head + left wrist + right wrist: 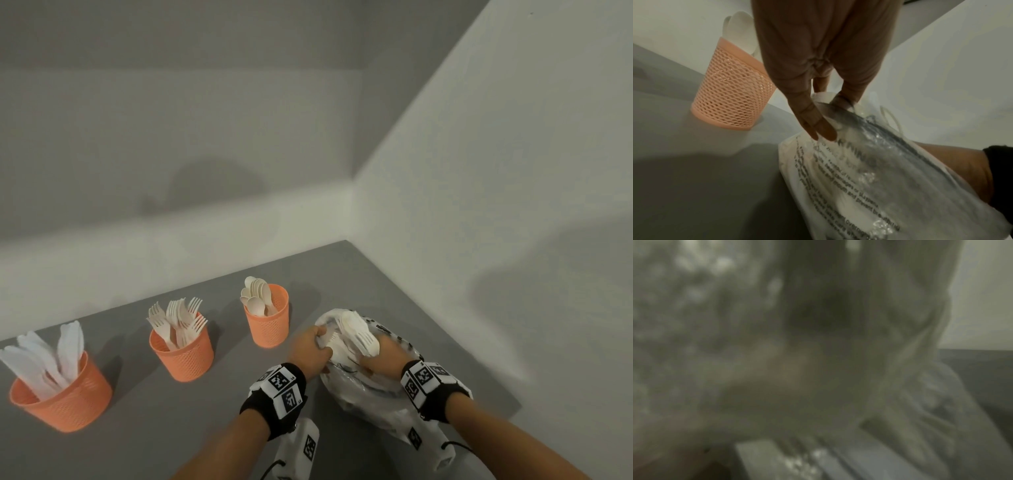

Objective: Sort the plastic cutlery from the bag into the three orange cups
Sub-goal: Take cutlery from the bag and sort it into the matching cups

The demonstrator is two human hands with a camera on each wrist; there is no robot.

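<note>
A clear plastic bag (373,394) with printed text lies at the right of the grey table. My left hand (313,349) pinches the bag's (869,178) open edge between thumb and fingers (812,118). My right hand (387,353) is at the bag's mouth and grips a bunch of white forks (359,334) with the tines toward me. Three orange mesh cups stand in a row: knives in the left cup (65,401), forks in the middle cup (183,356), spoons in the right cup (269,322), also seen as the mesh cup (731,94). The right wrist view is a blur of plastic film.
White walls close the table (171,428) at the back and the right, meeting in a corner behind the bag. Bare grey tabletop lies in front of the cups. The spoon cup stands close to my left hand.
</note>
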